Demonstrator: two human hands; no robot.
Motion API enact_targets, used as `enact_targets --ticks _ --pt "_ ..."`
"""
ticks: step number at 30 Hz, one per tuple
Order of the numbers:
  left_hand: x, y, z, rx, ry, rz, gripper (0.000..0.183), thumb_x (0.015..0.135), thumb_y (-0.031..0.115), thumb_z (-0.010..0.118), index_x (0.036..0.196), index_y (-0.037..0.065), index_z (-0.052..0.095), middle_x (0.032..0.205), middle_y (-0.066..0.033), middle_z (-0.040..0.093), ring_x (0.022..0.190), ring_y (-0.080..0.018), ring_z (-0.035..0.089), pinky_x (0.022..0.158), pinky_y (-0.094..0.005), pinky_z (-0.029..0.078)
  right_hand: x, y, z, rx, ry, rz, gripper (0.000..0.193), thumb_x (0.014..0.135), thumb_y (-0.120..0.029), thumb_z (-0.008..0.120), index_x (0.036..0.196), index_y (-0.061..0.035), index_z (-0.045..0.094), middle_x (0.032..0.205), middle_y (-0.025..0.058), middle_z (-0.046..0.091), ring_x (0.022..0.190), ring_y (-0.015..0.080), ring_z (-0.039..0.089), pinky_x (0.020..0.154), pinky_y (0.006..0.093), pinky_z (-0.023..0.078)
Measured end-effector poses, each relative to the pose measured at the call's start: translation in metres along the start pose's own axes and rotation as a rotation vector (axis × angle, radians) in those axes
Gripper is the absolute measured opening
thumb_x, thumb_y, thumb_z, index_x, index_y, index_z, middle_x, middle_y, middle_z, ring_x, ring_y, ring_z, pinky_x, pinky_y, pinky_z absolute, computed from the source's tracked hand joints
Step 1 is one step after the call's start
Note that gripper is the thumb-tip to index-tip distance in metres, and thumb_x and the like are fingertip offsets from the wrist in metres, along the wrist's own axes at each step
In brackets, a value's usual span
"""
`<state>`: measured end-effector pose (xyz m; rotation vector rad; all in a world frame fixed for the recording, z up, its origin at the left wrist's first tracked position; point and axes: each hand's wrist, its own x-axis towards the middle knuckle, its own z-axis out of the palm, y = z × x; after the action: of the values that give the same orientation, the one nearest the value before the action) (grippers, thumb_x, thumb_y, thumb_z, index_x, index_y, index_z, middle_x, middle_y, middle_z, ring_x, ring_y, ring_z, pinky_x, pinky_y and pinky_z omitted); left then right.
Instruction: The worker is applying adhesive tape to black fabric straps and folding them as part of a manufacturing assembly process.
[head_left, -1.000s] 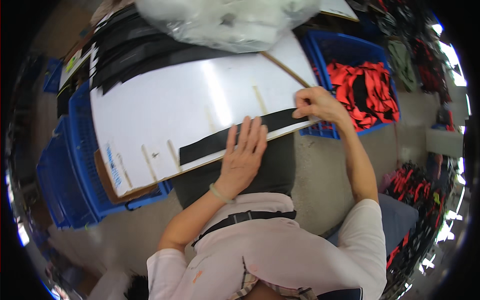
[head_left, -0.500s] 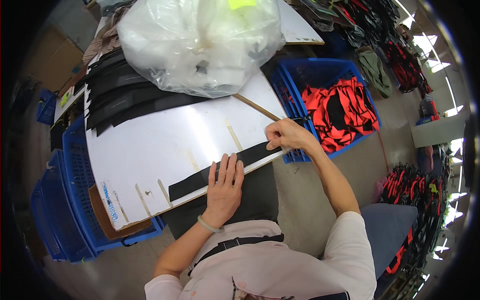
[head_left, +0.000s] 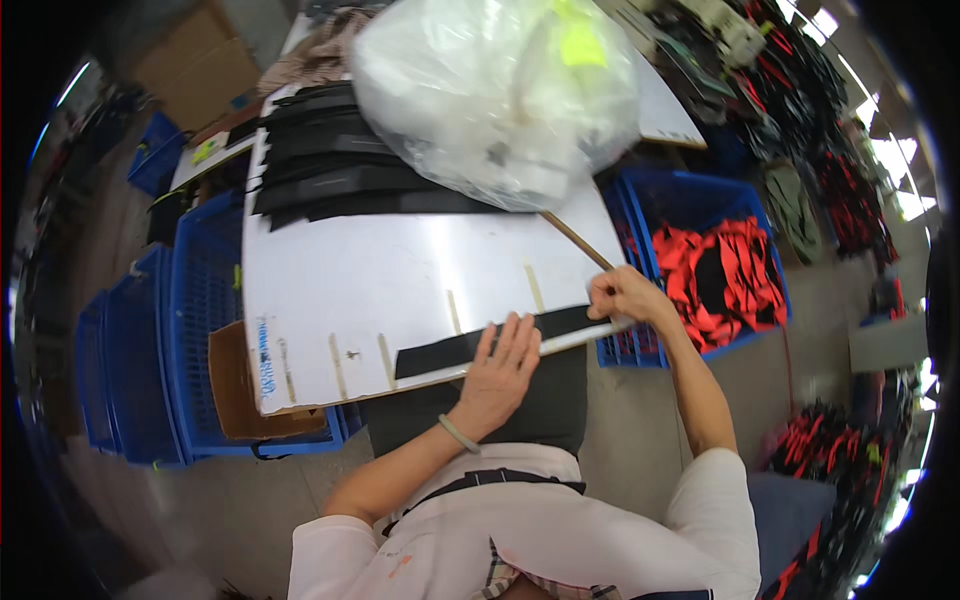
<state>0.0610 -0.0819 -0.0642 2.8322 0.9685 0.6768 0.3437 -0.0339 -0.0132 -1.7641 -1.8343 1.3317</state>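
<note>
A long black fabric strip (head_left: 435,358) lies along the near edge of the white tabletop (head_left: 400,260). My left hand (head_left: 500,375) rests flat across its middle, fingers stretched out. At the strip's right end, by the table's near right corner, my right hand (head_left: 632,297) is closed with thumb and fingers pinched at the fabric. Its fingertips partly hide that end. Short tan tape marks (head_left: 533,288) stick to the tabletop beyond and left of the strip.
Stacked black strips (head_left: 330,165) lie at the far left, partly under a large clear plastic bag (head_left: 490,110). A thin wooden stick (head_left: 577,241) pokes out from the bag. Right, a blue crate (head_left: 700,182) holds red-and-black pieces (head_left: 720,285). Left stand blue crates (head_left: 203,260) and a cardboard box (head_left: 228,370).
The whole view has shifted and turned, so the table appears farther right. Both hands keep their places on the strip, with little visible movement against it.
</note>
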Motion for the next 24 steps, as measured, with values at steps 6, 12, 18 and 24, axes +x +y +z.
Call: enact_targets --ticks 6,12,18,24 --pt "-0.002 0.002 0.001 -0.197 0.074 -0.06 0.044 0.078 0.01 0.067 0.12 0.003 0.057 0.135 -0.0205 0.048 0.128 -0.0362 0.044 0.105 -0.0465 0.035 -0.013 0.019 0.008 -0.015 0.044 0.089 0.017 0.072 -0.005 0.078 0.067 -0.0041 0.062 0.062 -0.0011 0.06 0.058 0.0065 0.053 0.054 0.0228 0.042" --pt "-0.03 -0.049 -0.029 -0.388 0.11 -0.017 0.03 0.077 0.01 0.07 0.105 0.006 0.062 0.105 -0.013 0.055 0.102 -0.0297 0.052 0.086 -0.0413 0.044 -0.011 -0.028 0.025 -0.061 0.126 0.022 0.02 0.078 -0.013 0.077 0.088 0.0008 0.067 0.07 0.0009 0.064 0.064 0.0071 0.057 0.06 0.0237 0.047" --pt "-0.088 -0.174 -0.098 -0.045 0.162 -0.272 0.023 0.08 0.006 0.066 0.103 0.005 0.064 0.108 -0.0121 0.061 0.106 -0.0303 0.054 0.094 -0.0423 0.041 0.068 -0.112 0.05 -0.042 0.317 -0.369 0.024 0.081 -0.02 0.074 0.09 0.0013 0.068 0.078 0.0109 0.067 0.07 0.0186 0.065 0.064 0.0306 0.051" --pt "-0.109 -0.194 -0.097 -0.037 0.2 -0.314 0.024 0.083 0.004 0.063 0.107 0.002 0.063 0.12 -0.0129 0.059 0.117 -0.0309 0.052 0.104 -0.0444 0.037 0.23 -0.192 0.115 -0.369 0.733 -0.881 0.03 0.075 -0.016 0.075 0.102 -0.0064 0.065 0.098 0.0105 0.063 0.1 0.0273 0.058 0.083 0.0394 0.047"
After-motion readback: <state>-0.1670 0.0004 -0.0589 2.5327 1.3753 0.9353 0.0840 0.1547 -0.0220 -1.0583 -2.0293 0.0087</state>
